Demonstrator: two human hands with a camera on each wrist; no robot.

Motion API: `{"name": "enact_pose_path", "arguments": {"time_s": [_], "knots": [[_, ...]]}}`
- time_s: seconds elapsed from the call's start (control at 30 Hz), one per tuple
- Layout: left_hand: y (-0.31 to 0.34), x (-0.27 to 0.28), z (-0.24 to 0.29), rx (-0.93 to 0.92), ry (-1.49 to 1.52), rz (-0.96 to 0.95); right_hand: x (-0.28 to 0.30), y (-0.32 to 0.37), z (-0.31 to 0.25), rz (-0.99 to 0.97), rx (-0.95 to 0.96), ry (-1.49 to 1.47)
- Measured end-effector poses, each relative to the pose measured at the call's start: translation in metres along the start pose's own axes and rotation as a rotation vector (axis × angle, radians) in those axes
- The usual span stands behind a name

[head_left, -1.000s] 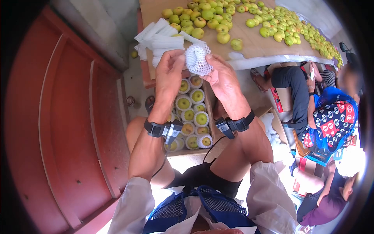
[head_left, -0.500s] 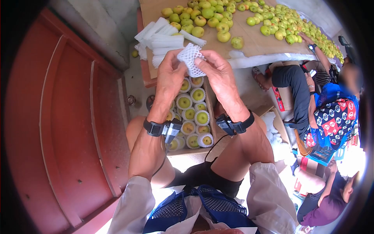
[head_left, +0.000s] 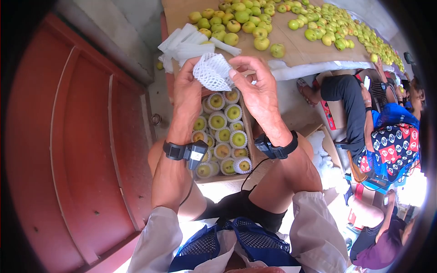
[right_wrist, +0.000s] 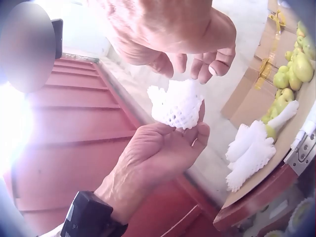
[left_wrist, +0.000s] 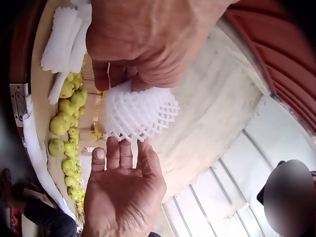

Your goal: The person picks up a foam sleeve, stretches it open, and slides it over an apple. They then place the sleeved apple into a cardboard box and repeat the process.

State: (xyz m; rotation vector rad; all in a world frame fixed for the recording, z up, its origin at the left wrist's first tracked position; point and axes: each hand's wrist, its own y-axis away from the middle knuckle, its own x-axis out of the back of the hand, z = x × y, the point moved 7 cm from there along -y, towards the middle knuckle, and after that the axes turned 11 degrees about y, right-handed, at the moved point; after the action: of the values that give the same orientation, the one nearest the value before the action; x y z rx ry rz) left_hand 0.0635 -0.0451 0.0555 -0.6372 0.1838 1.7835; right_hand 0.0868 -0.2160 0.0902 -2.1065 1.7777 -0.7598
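A white foam net sleeve (head_left: 213, 72), shaped like a cup with a frayed lattice edge, is held in front of the body above a box of fruit. My left hand (head_left: 187, 86) pinches one side of it between thumb and fingers, seen also in the right wrist view, where the left hand (right_wrist: 163, 153) grips the sleeve (right_wrist: 177, 104) from below. On the other side, my right hand (head_left: 258, 88) has its fingertips right at the lattice edge. The left wrist view shows this right hand (left_wrist: 126, 195) palm up with fairly straight fingers. No fruit shows through the mesh.
Beneath the hands, a cardboard box (head_left: 248, 120) holds apples (head_left: 218, 121) in foam nets. Flat foam sleeves (head_left: 184, 45) and loose green apples (head_left: 241, 17) lie on the cardboard-covered table (head_left: 287, 45). A red door (head_left: 91, 136) stands left; people (head_left: 391, 145) sit at right.
Both hands have turned the sleeve, and it has shifted left with its lattice edge spread wider. The right fingers have loosened from it. At far right, a person's arm has moved by the apples.
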Motion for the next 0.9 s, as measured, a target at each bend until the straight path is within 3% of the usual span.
{"name": "enact_pose_path", "arguments": {"time_s": [0.1,0.3,0.4,0.6,0.7,0.8,0.9], "knots": [[-0.001,-0.003,-0.002,0.003,0.018,-0.022,0.001,-0.002,-0.002,-0.041,0.062,0.064],[0.0,-0.006,-0.003,0.052,0.005,-0.021,-0.003,-0.004,0.012,-0.114,-0.16,-0.121],[-0.001,-0.008,-0.005,0.037,-0.009,-0.055,0.0,-0.006,0.006,-0.09,-0.037,-0.029],[-0.003,-0.01,-0.008,0.016,-0.084,-0.093,0.001,-0.008,0.012,-0.078,-0.049,0.107],[-0.007,-0.004,-0.013,0.007,-0.132,-0.072,0.007,-0.01,0.003,0.028,0.099,0.186],[-0.003,-0.011,-0.009,-0.037,-0.145,-0.101,0.006,-0.01,0.001,-0.006,0.066,0.121],[-0.003,-0.005,-0.013,-0.047,-0.223,-0.102,-0.003,-0.007,0.008,-0.149,-0.086,0.03]]}}
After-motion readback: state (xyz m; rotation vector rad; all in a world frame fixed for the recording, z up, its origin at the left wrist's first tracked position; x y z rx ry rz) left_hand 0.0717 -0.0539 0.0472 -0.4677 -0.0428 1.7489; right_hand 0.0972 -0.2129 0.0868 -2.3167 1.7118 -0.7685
